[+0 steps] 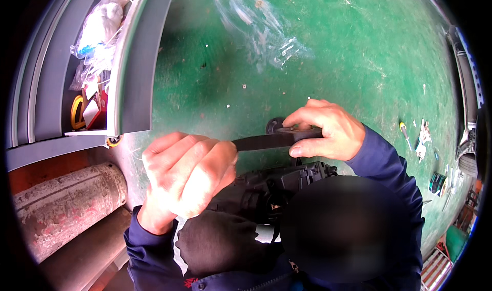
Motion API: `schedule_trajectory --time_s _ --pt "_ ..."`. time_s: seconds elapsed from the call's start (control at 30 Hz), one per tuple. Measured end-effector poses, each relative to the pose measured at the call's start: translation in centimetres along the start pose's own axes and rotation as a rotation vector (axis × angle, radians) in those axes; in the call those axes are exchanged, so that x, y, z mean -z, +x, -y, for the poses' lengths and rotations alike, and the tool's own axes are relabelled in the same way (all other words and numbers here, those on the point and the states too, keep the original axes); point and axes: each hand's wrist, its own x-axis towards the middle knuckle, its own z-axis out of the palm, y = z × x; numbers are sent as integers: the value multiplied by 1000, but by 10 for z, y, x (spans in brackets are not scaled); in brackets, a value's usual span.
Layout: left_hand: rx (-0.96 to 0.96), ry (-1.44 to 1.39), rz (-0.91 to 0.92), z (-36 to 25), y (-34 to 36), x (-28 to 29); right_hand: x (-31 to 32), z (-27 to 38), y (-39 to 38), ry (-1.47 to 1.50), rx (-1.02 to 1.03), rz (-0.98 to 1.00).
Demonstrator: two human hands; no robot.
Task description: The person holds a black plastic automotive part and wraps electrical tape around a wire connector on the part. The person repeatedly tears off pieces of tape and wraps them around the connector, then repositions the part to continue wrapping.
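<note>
A black strip (259, 143), which looks like tape, runs taut between my two hands. My left hand (187, 170) is closed in a fist round one end. At the other end my right hand (330, 129) pinches it between thumb and fingers, where it looks thicker; whether a roll sits there I cannot make out. Just behind the strip shows a dark round piece (275, 125). Below the hands lies a black moulded plastic assembly (302, 175), partly hidden by my clothing and a blurred patch.
An open grey drawer (137, 60) at the left holds plastic bags and a yellow tape measure (77, 112). Below it lies a worn metal cylinder (72, 204). On the green floor (328, 50), at right, lie a screwdriver (404, 134) and a dark spool (437, 184).
</note>
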Motion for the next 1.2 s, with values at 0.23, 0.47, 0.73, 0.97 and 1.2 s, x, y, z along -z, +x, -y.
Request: schedule_trajectory --time_s 0.23,0.47,0.73,0.97,1.2 --pt "-35 32 -35 12 -25 2 8 7 -9 614 -244 97" --pt "-219 54 -28 -5 -13 -3 11 16 1 -506 282 -574" --pt "-308 -17 146 -13 -18 -26 35 61 11 -887 506 -866" --pt "82 -71 -355 -20 46 -13 36 82 13 -917 595 -838" --pt "215 -22 -348 -19 63 -20 28 88 16 -901 597 -833"
